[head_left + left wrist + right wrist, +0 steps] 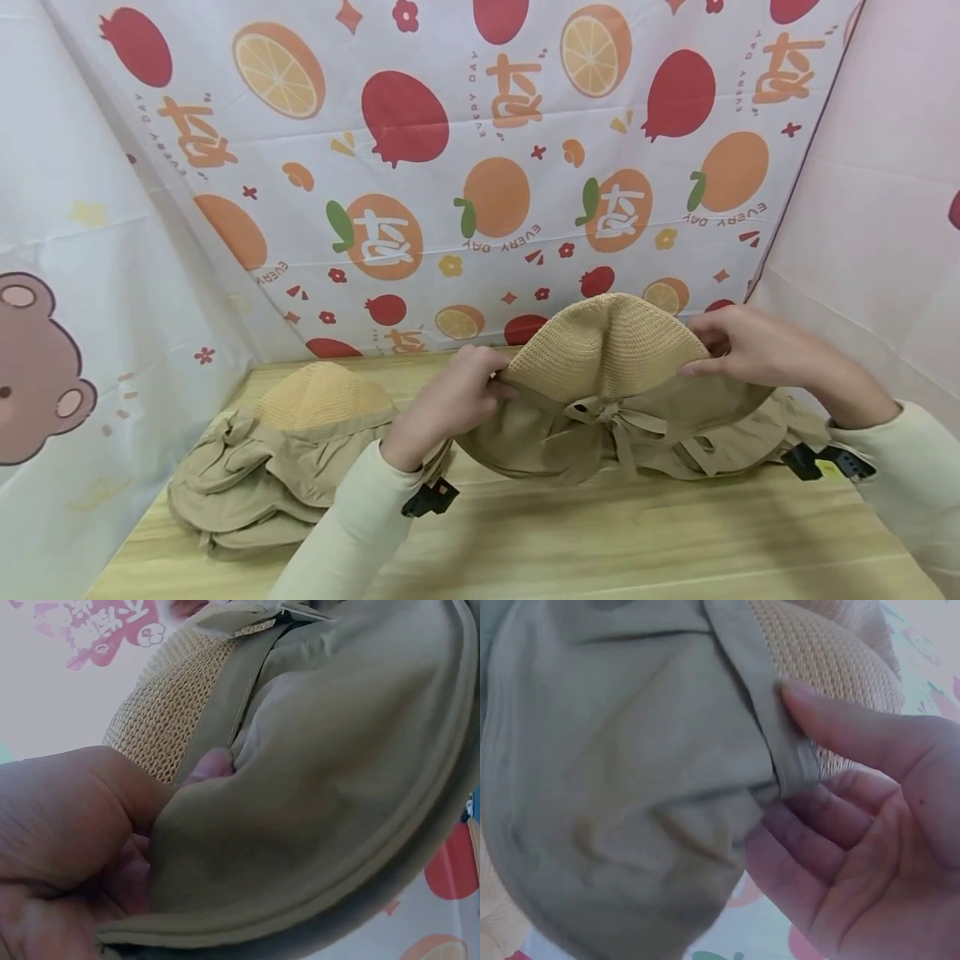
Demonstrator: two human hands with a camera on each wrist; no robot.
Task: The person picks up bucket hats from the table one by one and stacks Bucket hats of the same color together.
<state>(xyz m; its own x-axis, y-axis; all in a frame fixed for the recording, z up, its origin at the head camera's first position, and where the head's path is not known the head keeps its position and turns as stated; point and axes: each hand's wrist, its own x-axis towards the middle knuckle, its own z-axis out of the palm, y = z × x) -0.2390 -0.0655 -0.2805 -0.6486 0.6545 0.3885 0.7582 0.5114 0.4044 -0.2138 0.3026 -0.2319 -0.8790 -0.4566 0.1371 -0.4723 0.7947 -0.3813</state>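
Observation:
A sun hat [607,358] with a woven straw crown, a khaki cloth brim and a bow at its front is held up above the table. The left hand [467,392] pinches it at the left, where crown meets brim. In the left wrist view the thumb of the left hand [82,825] presses into the brim's fold. At the other side the right hand [757,350] holds the hat's edge. The right wrist view shows the thumb of the right hand [885,802] on the hatband, with the fingers behind the cloth.
On the left of the wooden table [570,542] lies a pile of similar hats [285,467], straw crown up. More khaki hats [780,429] lie behind the held one at the right. A fruit-print cloth [420,200] hangs behind, with pale cloth at both sides.

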